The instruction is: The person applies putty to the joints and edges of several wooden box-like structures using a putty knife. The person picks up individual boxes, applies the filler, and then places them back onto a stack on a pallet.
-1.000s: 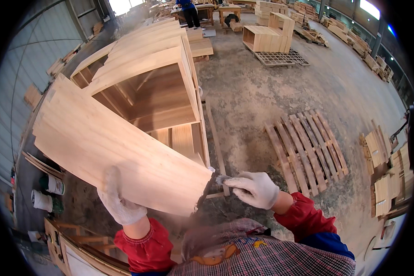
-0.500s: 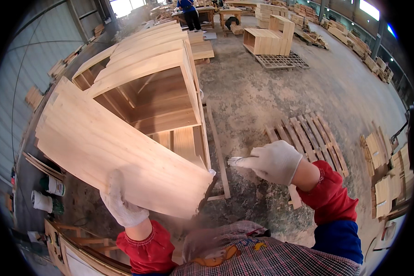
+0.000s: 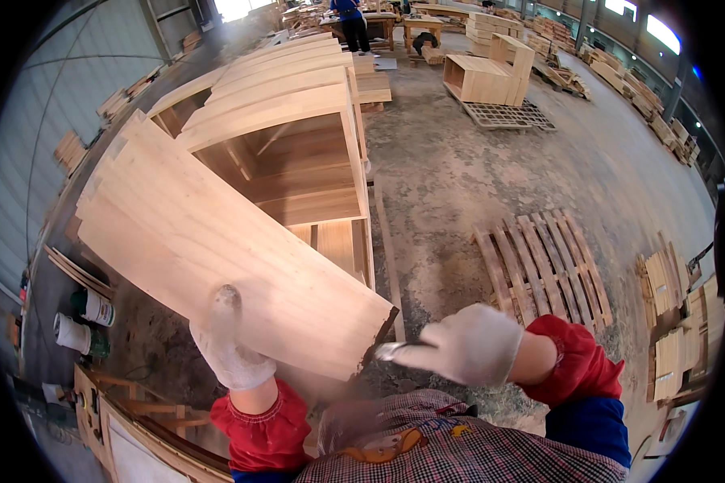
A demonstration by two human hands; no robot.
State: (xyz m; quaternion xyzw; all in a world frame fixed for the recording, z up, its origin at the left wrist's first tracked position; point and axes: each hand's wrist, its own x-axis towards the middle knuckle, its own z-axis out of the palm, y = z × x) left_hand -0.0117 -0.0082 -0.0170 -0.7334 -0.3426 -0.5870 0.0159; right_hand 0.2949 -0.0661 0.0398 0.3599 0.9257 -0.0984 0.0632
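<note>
A worker's gloved left hand has its fingers clamped on the near edge of a pale wooden board, held tilted in the air, not yet set down. The gloved right hand, fingers drawn together, points at the board's right corner. Left of the board stand two green-and-white cans. Beyond the board, open-fronted wooden cabinets line up; right of it lies a pallet.
</note>
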